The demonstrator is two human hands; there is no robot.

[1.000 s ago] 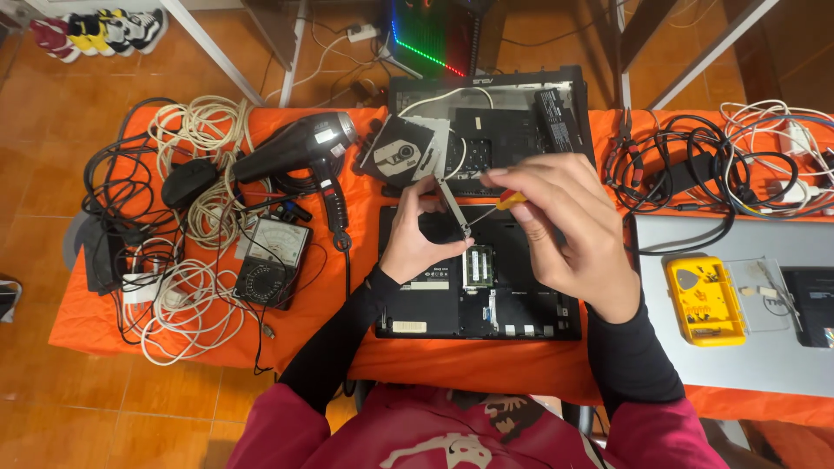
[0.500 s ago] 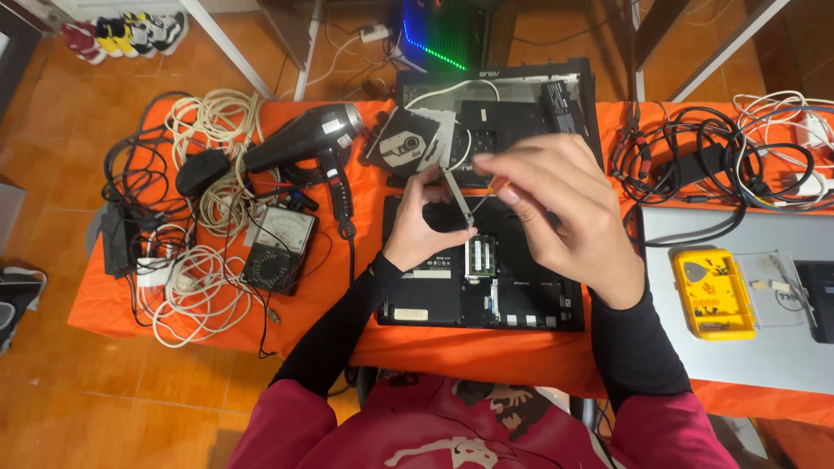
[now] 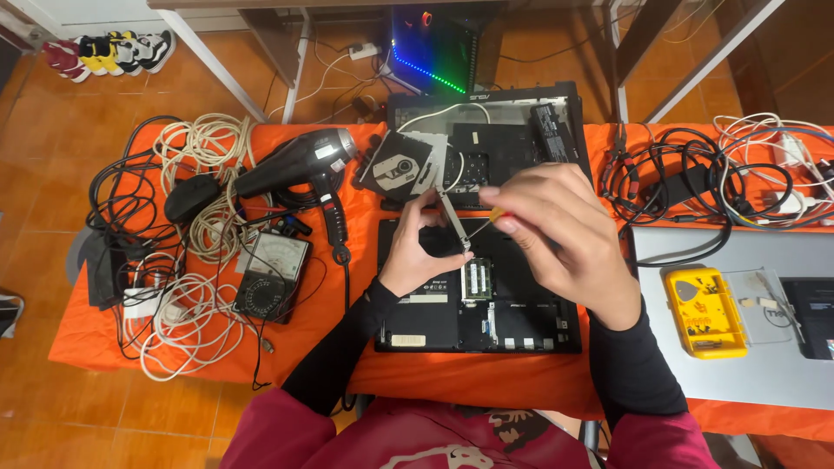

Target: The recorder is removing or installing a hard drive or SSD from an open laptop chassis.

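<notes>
You are working over the opened black laptop base [image 3: 478, 300], and everything below is placed from it. Your left hand [image 3: 415, 256] is pinching a thin silver bracket [image 3: 453, 221] just above the base's upper edge, fingers closed narrowly on it. Your right hand [image 3: 565, 239] is wrapped around a small screwdriver [image 3: 483, 222] with a yellow-orange collar, its tip meeting the bracket. Keep the bracket steady and the driver in line with the screw, pressing lightly so the tip is not slipping.

A pale rectangular label [image 3: 408, 340] is sitting on the base's near left corner. Right of the base, a yellow rectangular parts case [image 3: 705, 313] is lying on a grey laptop lid [image 3: 738, 365]. Behind the base to the left, a black optical drive [image 3: 401, 167] is showing a white sticker.
</notes>
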